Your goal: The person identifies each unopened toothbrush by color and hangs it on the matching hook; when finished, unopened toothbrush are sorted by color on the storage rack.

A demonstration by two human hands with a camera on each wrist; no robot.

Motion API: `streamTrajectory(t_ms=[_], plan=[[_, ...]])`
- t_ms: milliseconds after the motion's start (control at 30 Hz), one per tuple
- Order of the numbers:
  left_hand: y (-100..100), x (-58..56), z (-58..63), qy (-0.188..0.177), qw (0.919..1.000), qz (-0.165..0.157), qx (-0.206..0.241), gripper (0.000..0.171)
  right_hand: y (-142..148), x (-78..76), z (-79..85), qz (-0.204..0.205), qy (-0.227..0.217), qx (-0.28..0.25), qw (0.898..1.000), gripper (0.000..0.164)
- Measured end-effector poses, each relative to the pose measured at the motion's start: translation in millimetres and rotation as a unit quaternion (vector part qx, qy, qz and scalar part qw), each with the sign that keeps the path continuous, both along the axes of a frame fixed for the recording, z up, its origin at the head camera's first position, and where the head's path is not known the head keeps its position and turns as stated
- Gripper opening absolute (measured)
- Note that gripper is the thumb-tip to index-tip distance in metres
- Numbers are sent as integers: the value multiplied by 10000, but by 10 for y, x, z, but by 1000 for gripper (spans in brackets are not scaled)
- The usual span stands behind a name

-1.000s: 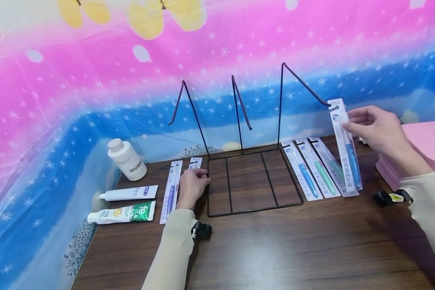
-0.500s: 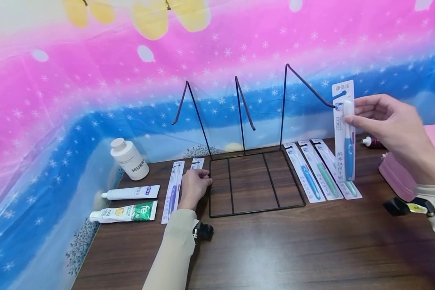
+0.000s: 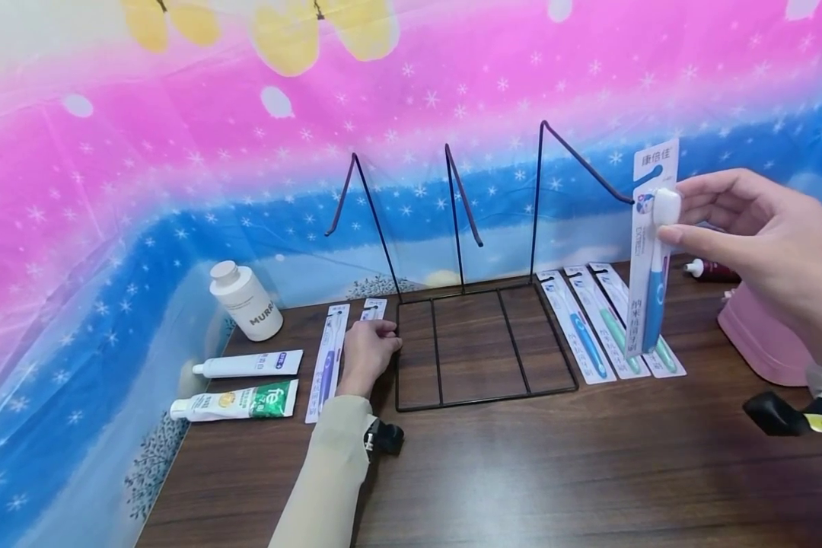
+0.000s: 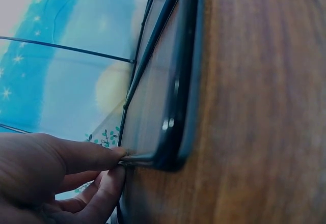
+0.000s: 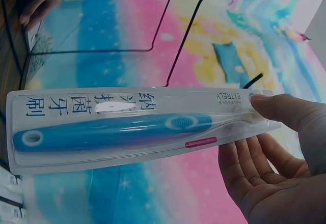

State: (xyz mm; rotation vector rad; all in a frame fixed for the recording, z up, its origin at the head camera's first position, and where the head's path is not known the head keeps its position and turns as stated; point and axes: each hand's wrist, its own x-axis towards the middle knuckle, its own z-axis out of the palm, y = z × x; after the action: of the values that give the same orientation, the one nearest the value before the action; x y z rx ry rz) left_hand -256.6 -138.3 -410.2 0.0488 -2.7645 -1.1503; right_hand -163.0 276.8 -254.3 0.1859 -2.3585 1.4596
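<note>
My right hand [image 3: 760, 236] pinches a packaged blue toothbrush [image 3: 647, 266] near its head end, thumb in front and fingers behind. The pack hangs upright in the air, close by the tip of the right hook [image 3: 592, 167] of a black wire rack [image 3: 482, 399]. Its hang slot sits a little above that tip in the head view. In the right wrist view the toothbrush pack [image 5: 117, 132] lies across the picture, blue handle to the left. My left hand [image 3: 367, 354] pinches the left side bar of the rack's base, thumb and fingertips meeting on the wire [image 4: 140, 159] in the left wrist view.
Several packaged toothbrushes lie right of the rack, including a blue one [image 3: 577, 327]. A purple toothbrush [image 3: 326, 365] and another pack lie left. Beyond are two toothpaste tubes [image 3: 236, 401] and a white bottle [image 3: 246, 301]. A pink box [image 3: 760, 335] and dark red tube [image 3: 715, 270] stand right.
My right hand has lifted the toothbrush pack up and turned it slightly, from below the hook tip to beside it, slot now above. The left hand keeps its place on the rack.
</note>
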Motion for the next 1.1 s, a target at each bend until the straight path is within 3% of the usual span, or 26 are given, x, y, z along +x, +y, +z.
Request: streamTrajectory(t_ms=[200,367,533,900,1100], plan=[[-4,8,-11,-40,10000,-4,-13,22,-57,100,7,-86,126,358,9992,50],[-1,10,-10,2,10000,-34,-29,22,-77,169,34,184,231,267,9992,51],[-6,1,-14,84,9999,-5,-135,22,-126,208,52,355,69,280,9990,50],[1,1,-1,140,9997,-48,-170,23,-262,167,1,527,237,418,9975,47],[-5,-9,-2,112,9998,-33,-186,23,-305,65,-23,588,153,298,9977,47]])
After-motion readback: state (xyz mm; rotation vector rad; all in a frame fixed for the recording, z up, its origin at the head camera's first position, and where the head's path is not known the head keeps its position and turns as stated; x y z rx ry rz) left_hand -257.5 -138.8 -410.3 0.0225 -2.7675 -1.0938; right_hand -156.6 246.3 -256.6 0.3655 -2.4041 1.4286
